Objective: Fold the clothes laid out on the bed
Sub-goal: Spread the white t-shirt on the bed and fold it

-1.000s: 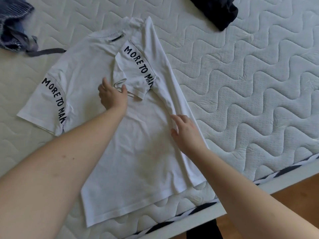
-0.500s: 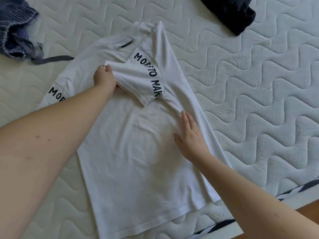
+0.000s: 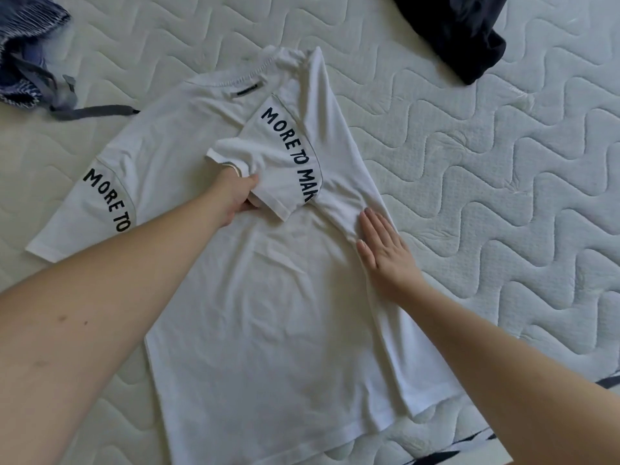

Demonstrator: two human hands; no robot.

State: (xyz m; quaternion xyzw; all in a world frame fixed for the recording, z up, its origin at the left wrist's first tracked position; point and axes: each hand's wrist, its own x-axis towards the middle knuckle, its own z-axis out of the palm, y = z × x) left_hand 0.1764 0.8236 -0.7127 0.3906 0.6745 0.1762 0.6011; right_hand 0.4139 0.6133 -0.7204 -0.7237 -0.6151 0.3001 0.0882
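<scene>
A white T-shirt (image 3: 255, 323) with black lettering on its sleeves lies flat on the quilted white mattress (image 3: 486, 182), collar away from me. Its right side is folded inward, and the right sleeve (image 3: 285, 162) lies over the chest. My left hand (image 3: 235, 196) grips that sleeve's hem, thumb on top. With straight fingers, my right hand (image 3: 382, 250) presses flat on the folded right edge of the shirt. The left sleeve (image 3: 100, 196) is spread out to the left.
A dark navy garment (image 3: 459, 31) lies crumpled at the top right. A blue patterned garment (image 3: 27, 52) with a grey drawstring sits at the top left. The mattress edge with black-and-white trim (image 3: 469, 444) runs along the bottom right.
My left hand moved down along the folded sleeve's hem and now grips it lower. My right hand slid up the folded edge and flattened.
</scene>
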